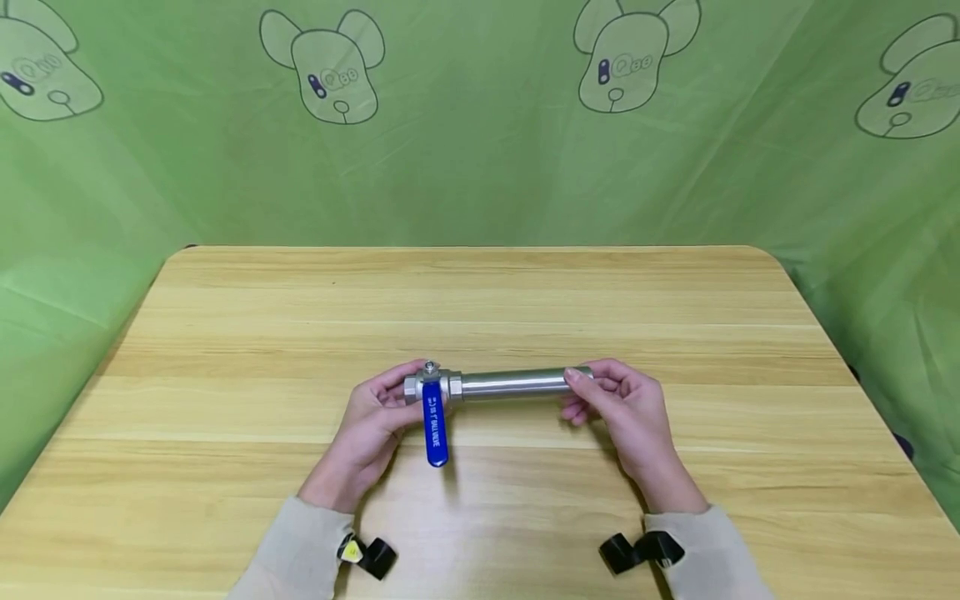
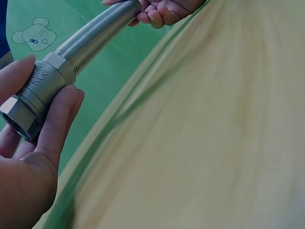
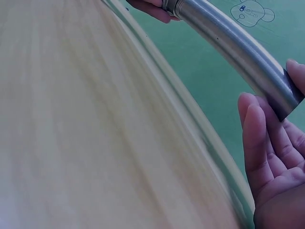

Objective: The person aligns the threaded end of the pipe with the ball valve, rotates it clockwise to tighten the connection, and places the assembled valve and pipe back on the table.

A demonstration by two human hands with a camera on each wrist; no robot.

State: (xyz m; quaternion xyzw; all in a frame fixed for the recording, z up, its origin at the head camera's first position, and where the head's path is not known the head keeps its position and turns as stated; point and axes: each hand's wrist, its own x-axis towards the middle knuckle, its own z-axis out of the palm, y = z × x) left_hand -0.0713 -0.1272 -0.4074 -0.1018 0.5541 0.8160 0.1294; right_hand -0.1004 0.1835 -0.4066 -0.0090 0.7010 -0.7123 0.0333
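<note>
A metal ball valve [image 1: 454, 385] with a blue lever handle [image 1: 435, 425] is joined to a straight steel pipe [image 1: 513, 383]. The two lie roughly level above the table, the lever pointing toward me. My left hand [image 1: 375, 421] grips the valve body, thumb on the near side and fingers behind. In the left wrist view, raised lettering shows on the valve body [image 2: 45, 86], and its hexagonal end [image 2: 21, 117] is hollow. My right hand [image 1: 630, 408] pinches the pipe's far right end between thumb and fingers. In the right wrist view the pipe [image 3: 233, 47] slopes down into those fingers.
A light wooden table [image 1: 480, 300] with rounded far corners spreads beneath both hands. Green cloth [image 1: 480, 167] printed with bear heads hangs behind and at the sides. Black wrist mounts [image 1: 378, 558] stick out from the sleeves.
</note>
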